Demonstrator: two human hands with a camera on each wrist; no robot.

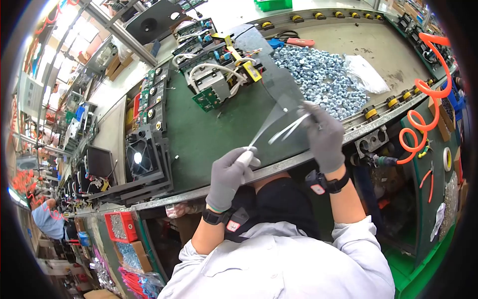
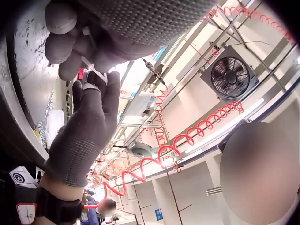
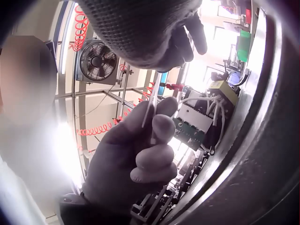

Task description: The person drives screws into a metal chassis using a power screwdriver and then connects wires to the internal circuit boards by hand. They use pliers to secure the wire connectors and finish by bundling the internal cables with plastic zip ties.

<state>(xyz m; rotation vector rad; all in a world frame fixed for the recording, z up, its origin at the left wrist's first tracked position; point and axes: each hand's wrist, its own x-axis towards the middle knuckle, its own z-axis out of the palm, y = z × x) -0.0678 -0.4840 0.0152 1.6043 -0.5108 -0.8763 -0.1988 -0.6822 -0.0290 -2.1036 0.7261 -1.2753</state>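
A thin clear plastic film is held up in the air between the two hands, just over the near edge of the green tabletop. The film looks white where it folds. Both hands wear gray gloves.

The left hand has its fingers curled and pinches the lower end of the film with its thumb. The right hand is higher and pinches the upper end with its fingertips. The two hands are near each other but do not touch.

Behind the film, a dark gray sheet lies on the tabletop. Just beside it sits a circuit board unit with white wires looping over it. To the right of the sheet is a big pile of shiny metal nuts, and a clear plastic bag lies at the side of the pile.

On the left of the tabletop stands a black fan in a frame. An orange coiled hose hangs on the far right. A red bin full of small metal parts sits low down on the left, under the tabletop.
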